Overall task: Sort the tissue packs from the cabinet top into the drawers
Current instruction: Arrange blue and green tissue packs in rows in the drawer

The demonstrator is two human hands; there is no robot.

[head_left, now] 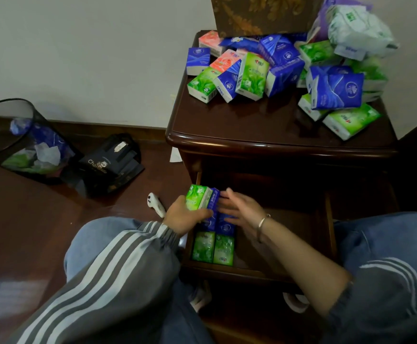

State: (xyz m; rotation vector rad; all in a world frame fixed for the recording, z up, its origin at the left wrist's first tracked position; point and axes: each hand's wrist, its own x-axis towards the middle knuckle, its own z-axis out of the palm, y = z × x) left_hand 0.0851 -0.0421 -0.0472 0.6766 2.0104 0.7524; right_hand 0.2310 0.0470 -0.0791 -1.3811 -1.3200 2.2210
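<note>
Clutching green tissue pack (198, 198), left hand (183, 217)

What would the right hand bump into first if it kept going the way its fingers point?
The right hand would most likely meet the blue tissue pack that the left hand holds beside a green tissue pack, though depth is unclear.

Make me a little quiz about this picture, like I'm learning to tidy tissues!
1. True or false: green packs lie in the open drawer.
2. The left hand grips a pack. Its colour? A) green B) pink C) yellow
3. Fill in: the pink packs lie on the cabinet ____.
Key: 1 true; 2 A; 3 top.
</note>
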